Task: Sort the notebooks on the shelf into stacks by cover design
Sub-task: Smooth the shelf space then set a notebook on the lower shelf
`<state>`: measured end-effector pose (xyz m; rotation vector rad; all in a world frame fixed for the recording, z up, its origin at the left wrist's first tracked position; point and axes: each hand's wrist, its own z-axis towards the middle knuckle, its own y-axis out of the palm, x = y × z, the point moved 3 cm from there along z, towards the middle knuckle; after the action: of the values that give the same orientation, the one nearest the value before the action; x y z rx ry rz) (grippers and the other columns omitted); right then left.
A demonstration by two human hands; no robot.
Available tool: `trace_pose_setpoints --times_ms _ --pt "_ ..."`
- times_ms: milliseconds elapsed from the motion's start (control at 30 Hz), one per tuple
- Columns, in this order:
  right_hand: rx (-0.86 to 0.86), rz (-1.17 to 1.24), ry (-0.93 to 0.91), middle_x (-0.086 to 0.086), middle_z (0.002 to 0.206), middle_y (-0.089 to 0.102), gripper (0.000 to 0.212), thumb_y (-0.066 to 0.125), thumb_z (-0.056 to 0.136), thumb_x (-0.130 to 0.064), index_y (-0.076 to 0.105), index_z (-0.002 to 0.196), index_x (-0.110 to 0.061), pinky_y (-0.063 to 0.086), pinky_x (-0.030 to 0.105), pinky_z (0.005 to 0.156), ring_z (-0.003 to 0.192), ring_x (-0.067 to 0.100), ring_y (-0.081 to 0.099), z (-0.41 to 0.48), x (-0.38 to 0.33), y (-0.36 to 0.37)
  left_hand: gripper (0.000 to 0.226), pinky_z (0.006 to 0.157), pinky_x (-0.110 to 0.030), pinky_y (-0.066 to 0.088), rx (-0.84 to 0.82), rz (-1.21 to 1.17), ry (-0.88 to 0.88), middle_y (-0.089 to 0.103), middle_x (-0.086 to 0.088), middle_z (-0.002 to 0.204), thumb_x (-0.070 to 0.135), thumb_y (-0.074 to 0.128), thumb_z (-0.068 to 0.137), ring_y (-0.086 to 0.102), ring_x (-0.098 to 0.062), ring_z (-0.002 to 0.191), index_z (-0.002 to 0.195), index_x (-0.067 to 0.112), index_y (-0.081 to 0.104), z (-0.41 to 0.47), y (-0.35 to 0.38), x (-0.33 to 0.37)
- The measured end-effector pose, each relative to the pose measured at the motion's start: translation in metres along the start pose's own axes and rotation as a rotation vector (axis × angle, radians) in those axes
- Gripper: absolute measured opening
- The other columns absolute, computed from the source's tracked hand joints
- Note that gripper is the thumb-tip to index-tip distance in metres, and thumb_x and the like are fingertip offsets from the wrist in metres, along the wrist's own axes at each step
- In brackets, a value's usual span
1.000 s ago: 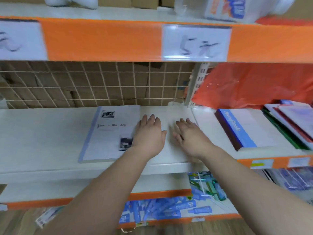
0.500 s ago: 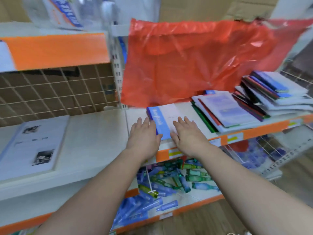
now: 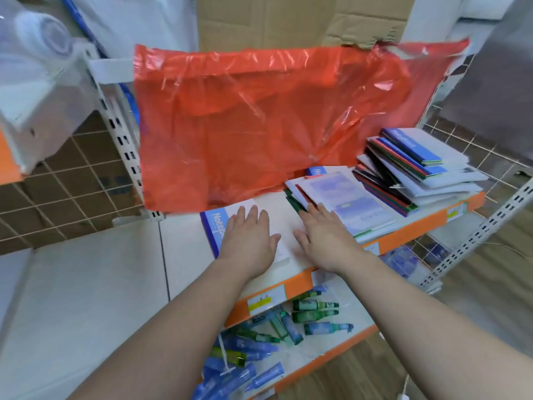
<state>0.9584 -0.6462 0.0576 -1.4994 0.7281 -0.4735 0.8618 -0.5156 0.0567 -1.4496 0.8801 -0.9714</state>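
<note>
L hand (image 3: 248,239) flat on blue-spine notebook (image 3: 212,226), R hand (image 3: 326,241) beside it; fingers (image 3: 253,216) straight, holding nothing.

The left hand (image 3: 248,241) covers the end of the notebook (image 3: 211,229) title; the shelf label (image 3: 266,301) print is illegible.

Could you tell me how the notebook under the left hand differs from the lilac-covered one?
The blue-spined notebook, under the left hand, has a plain white cover; the lilac notebook has a cloudy print. The blue-spined notebook lies alone; the lilac notebook tops a fanned pile. Both lie flat.
</note>
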Motion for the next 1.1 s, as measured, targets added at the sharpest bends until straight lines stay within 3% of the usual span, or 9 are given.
trace_pose_setpoints --times_ms 333,667,933,1100 --pt "-0.03 -0.025 -0.021 0.009 0.162 0.006 0.059 0.026 0.103 -0.043 0.017 0.154 -0.014 0.001 0.042 0.121 0.15 0.024 -0.002 0.04 0.016 -0.001 0.063 0.121 -0.045 0.014 0.001 -0.008 0.011 0.018 -0.013 0.162 0.047 0.03 0.103 0.008 -0.036 0.15 0.152 0.009 0.022 0.041 0.005 0.006" --pt "-0.08 -0.012 -0.147 0.01 0.162 0.007 0.059 0.028 0.103 -0.043 0.018 0.153 -0.014 0.004 0.042 0.121 0.149 0.026 0.003 0.056 0.06 0.004 0.064 0.121 -0.045 0.012 -0.033 -0.031 -0.157 0.015 -0.014 0.163 0.047 0.031 0.103 0.009 -0.036 0.15 0.153 0.01 0.021 0.05 0.017 0.045" --pt "-0.108 -0.011 -0.235 0.011 0.162 0.008 0.058 0.025 0.103 -0.043 0.018 0.153 -0.015 0.006 0.043 0.121 0.149 0.027 0.005 0.063 0.103 -0.002 0.06 0.117 -0.046 0.024 -0.003 0.002 -0.228 0.029 -0.014 0.157 0.048 0.033 0.101 0.021 -0.038 0.146 0.148 0.01 0.03 0.057 0.025 0.091" --pt "-0.085 0.003 -0.212 0.012 0.162 0.01 0.058 0.026 0.103 -0.043 0.02 0.152 -0.014 0.008 0.044 0.121 0.149 0.028 0.007 0.071 0.128 0.001 0.064 0.121 -0.046 0.016 -0.021 0.0 -0.21 0.021 -0.015 0.161 0.047 0.033 0.102 0.016 -0.038 0.148 0.153 0.01 0.022 0.072 0.024 0.104"
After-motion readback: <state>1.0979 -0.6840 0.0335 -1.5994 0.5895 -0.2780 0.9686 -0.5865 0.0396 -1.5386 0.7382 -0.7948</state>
